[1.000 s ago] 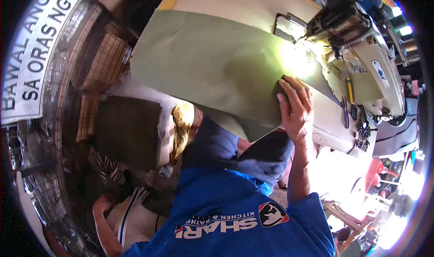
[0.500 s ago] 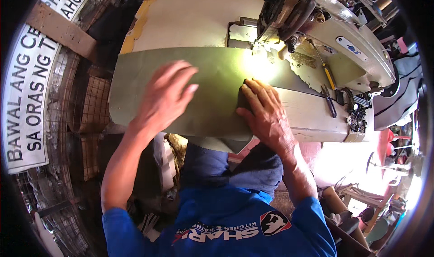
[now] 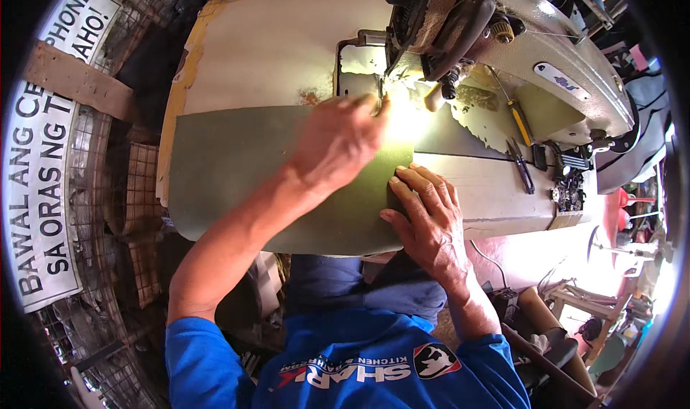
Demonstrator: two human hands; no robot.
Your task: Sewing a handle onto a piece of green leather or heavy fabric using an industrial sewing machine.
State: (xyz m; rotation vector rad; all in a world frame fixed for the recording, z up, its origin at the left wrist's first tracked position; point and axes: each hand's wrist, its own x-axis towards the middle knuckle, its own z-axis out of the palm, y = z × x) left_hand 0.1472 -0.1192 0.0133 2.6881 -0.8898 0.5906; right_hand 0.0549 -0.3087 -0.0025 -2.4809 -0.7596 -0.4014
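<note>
- Grip of the left hand is curled and blurred near the middle of the frame; whether its fingertips pinch anything, I cannot tell. It is above the upper right part of the green sheet, close to the working end of the sewing machine.
- Grip of the right hand is loosely spread, palm down, right of centre, with fingertips and thumb against the sheet's right end, probably to steady it and keep that end flat.
- Green sheet covers the lower left and centre of the table, its lower edge above the person's lap; lying broadside like this, it likely gets support along most of its length.
- Bright light falls just between the two hands, presumably to show the spot under the machine's head.
- Yellow-handled screwdriver, dark hand tool and small metal parts lie toward the right of the frame, apart from the sheet, perhaps so they stay within reach without getting underneath it.
</note>
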